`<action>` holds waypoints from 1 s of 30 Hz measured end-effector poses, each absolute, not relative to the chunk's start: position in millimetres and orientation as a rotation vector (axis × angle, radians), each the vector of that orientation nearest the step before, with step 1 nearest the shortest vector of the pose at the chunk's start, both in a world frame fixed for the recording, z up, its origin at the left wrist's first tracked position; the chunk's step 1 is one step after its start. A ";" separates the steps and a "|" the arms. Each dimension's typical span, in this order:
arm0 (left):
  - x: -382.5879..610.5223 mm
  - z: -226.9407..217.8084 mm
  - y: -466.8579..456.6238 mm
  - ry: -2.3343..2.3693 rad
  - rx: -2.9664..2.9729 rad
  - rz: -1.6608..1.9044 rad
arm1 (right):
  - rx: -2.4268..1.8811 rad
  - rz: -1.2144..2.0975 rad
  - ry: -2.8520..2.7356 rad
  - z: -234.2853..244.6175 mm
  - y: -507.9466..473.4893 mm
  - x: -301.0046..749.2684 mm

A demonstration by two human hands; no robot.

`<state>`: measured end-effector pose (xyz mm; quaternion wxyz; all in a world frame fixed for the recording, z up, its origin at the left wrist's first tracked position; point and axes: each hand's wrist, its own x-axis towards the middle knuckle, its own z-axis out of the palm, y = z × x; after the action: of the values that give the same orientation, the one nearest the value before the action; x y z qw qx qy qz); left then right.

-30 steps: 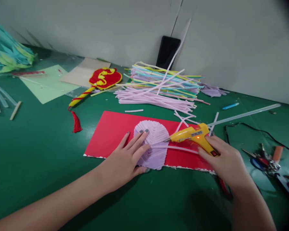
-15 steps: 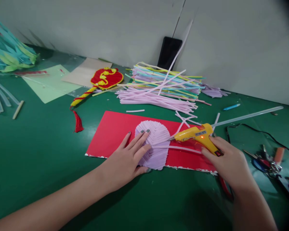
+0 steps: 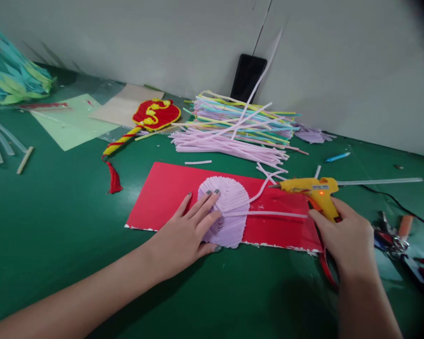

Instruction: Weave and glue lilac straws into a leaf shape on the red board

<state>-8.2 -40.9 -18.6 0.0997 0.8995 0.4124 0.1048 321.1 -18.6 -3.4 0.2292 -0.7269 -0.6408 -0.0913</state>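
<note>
My left hand (image 3: 182,240) lies flat with fingers spread over a lilac leaf-shaped piece (image 3: 231,233) made of overlapping pipe cleaners. That piece rests on a red board (image 3: 162,193). From it one lilac pipe cleaner (image 3: 275,214) runs straight right, and another, bent strand (image 3: 261,191) curves up. My right hand (image 3: 349,240) is closed around the handle of a yellow glue gun (image 3: 309,187), its small light glowing orange. The nozzle points left, above the board and apart from the piece. A clear glue stick (image 3: 381,181) sticks out of its back.
Behind the board lies a pile of coloured pipe cleaners (image 3: 229,141); a black phone (image 3: 249,77) leans on the wall. A red fan-shaped ornament (image 3: 157,115) is at the left. Red-handled scissors (image 3: 328,270), a blue pen (image 3: 338,157) and keys (image 3: 395,242) lie at the right.
My right hand has drawn the glue gun to the right, and its nozzle has come away from the lilac piece. My left hand stays in place.
</note>
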 end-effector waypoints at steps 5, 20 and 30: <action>-8.1 -18.1 -40.5 1.218 2.677 0.267 | -2.175 -0.215 -1.639 -9.8 -9.1 324.8; -6.2 -14.1 -39.8 1.229 2.697 0.202 | -1.497 0.165 -2.015 -5.9 -17.9 252.4; -7.9 -17.4 -40.6 1.238 2.734 0.244 | -1.413 0.426 -1.913 -19.3 -10.8 250.0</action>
<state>-7.9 -40.6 -17.4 0.0654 0.9060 0.4103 0.0807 250.0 -10.8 -19.3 0.3547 -0.5468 -0.7404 0.1647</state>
